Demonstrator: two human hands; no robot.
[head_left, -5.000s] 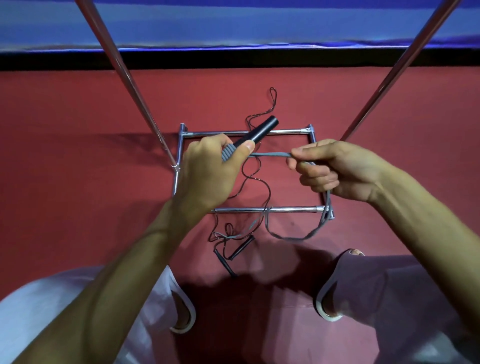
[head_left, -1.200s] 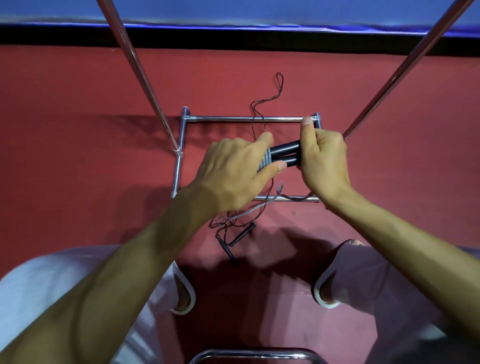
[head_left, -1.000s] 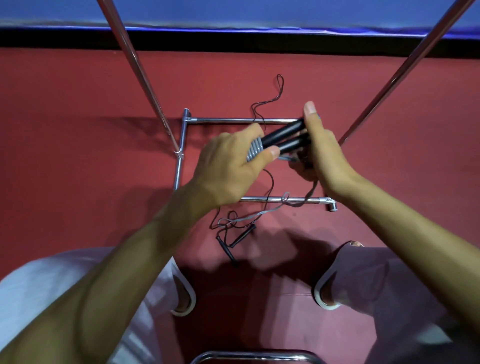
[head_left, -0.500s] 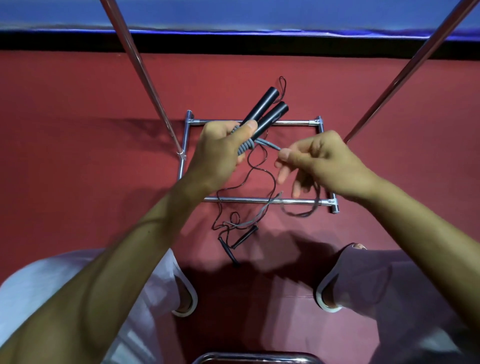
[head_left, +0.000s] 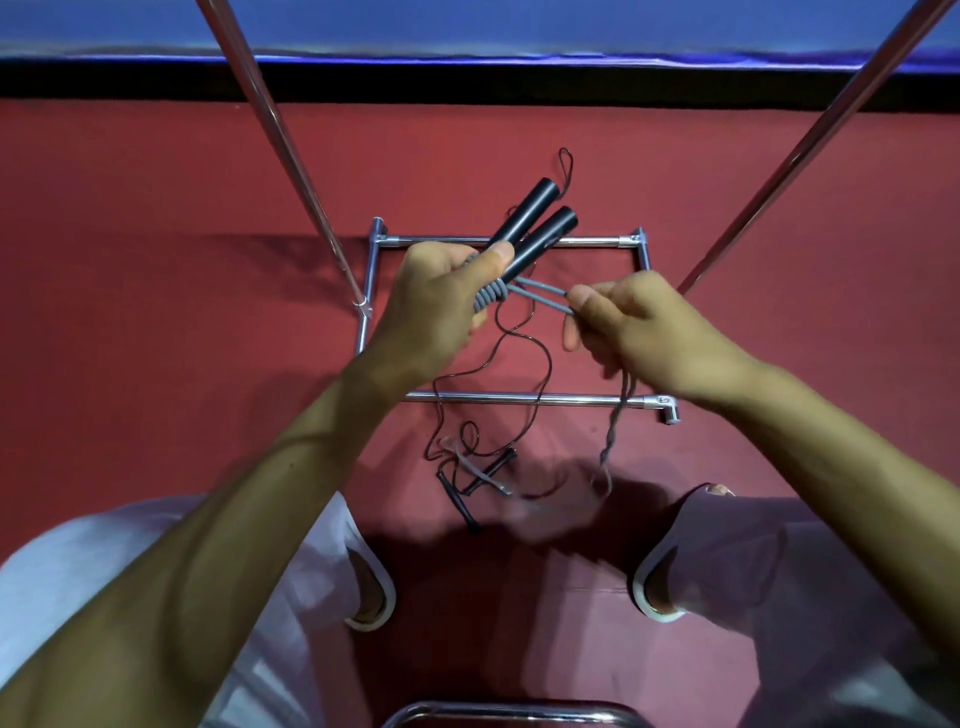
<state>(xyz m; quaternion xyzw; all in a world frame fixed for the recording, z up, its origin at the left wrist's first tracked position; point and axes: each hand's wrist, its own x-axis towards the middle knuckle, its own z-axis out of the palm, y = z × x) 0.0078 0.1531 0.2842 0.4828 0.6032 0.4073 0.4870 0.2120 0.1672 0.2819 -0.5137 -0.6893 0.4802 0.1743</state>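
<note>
**Two Handles in Our Left Hand, Rope in Our Right**

Our left hand (head_left: 436, 306) is curled round two black handles (head_left: 540, 228) held side by side, their free ends pointing to the upper middle of the frame. Its thumb presses on the grey rope (head_left: 491, 300) coiled round their lower ends. Our right hand (head_left: 639, 332), just right of centre, pinches a loop of that rope between thumb and forefinger, the other fingers loosely curled. The rest of the rope hangs twisted below it towards the floor.

The red carpeted floor (head_left: 156, 364) carries a chrome tube frame (head_left: 498, 240). A thin black cord (head_left: 549, 364) lies across it, its slim handles (head_left: 457, 501) near the lower centre. Two chrome poles (head_left: 280, 140) slant to the upper corners. A blue band (head_left: 467, 26) runs along the top edge.
</note>
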